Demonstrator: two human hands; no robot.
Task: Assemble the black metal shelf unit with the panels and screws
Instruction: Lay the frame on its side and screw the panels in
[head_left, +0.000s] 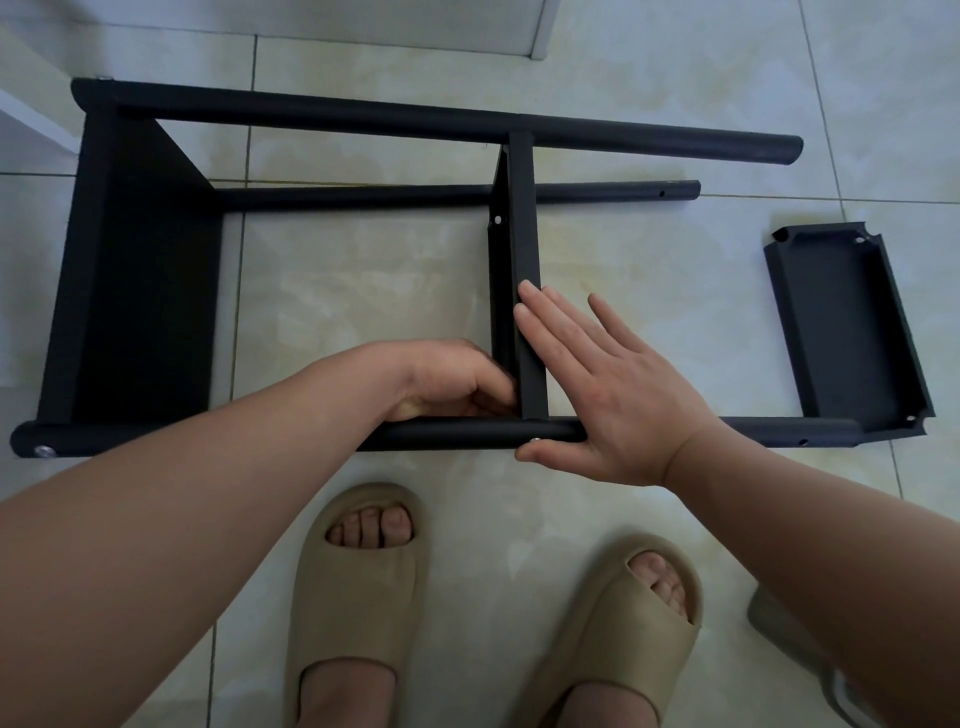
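Observation:
The black shelf frame lies on its side on the tiled floor. A wide panel (140, 270) joins the poles at the left end. A middle panel (522, 228) stands on edge between the far pole (415, 122) and the near pole (467, 434). My left hand (447, 382) is curled against the middle panel's left face near the near pole; whether it holds a small part is hidden. My right hand (597, 384) lies flat with fingers spread against the panel's right edge and the near pole. A silver screw head (534, 440) shows by my right thumb. A loose panel (852, 327) lies to the right.
My feet in beige slippers (358, 597) stand just in front of the near pole. A third pole (457, 195) lies on the floor behind the middle panel. A white cabinet edge (31, 124) is at the far left, a grey object (784, 629) at the lower right.

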